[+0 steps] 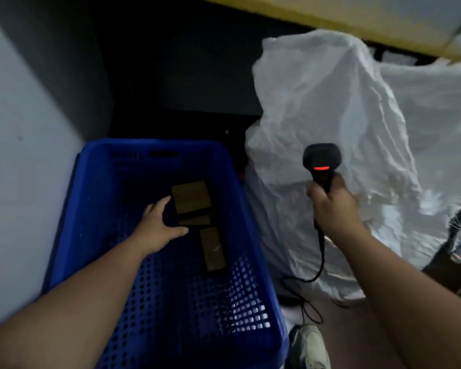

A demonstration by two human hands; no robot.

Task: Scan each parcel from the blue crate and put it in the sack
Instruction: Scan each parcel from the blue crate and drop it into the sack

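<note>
Fingers and thumb spread wide, the left hand (159, 227) reaches around a dark parcel (190, 202) lying in the blue crate (96, 182), while the right hand (330, 206) grips a corded black scanner (321, 162) before the white sack (343, 115).

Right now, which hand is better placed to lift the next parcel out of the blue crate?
The left hand: it is inside the blue crate, at the dark parcel. The right hand grips the scanner beside the sack.
</note>
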